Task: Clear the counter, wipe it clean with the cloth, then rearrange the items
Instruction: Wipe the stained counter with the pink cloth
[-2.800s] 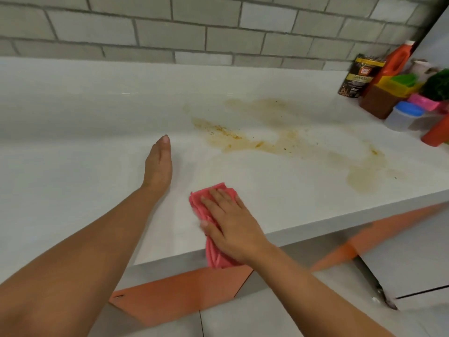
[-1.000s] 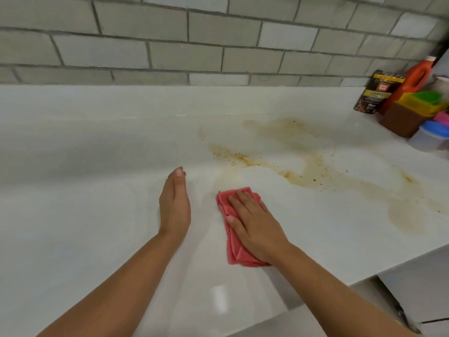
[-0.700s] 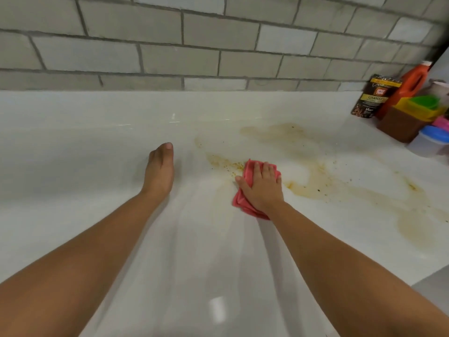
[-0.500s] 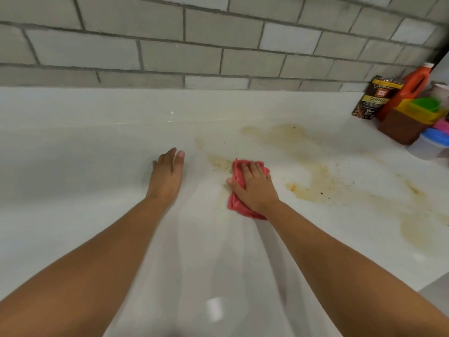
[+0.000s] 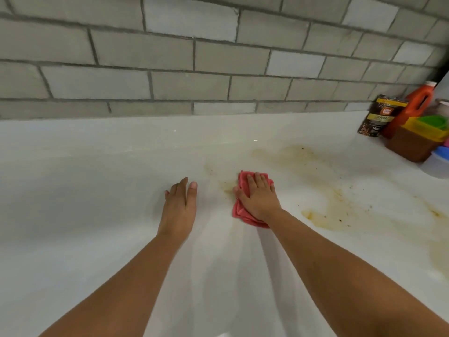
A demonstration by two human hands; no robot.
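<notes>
A white counter (image 5: 85,190) runs below a grey tile wall, with a wide brown stain (image 5: 323,217) across its right half. An orange bottle (image 5: 416,105) and a granules pouch (image 5: 379,116) stand in the far right corner. The left hand (image 5: 178,210) rests flat, fingers straight. The right hand (image 5: 258,200), fingers straight, presses a folded pink cloth (image 5: 239,210) on the stain's left edge. A soiled cloth could smear grime onto the clean surface.

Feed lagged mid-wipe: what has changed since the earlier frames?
The right hand pushed the pink cloth from the front edge of the counter toward the wall, onto the left end of the brown stain. Unchanged: it presses the cloth flat, the left hand rests flat on the counter, containers at right unmoved.
</notes>
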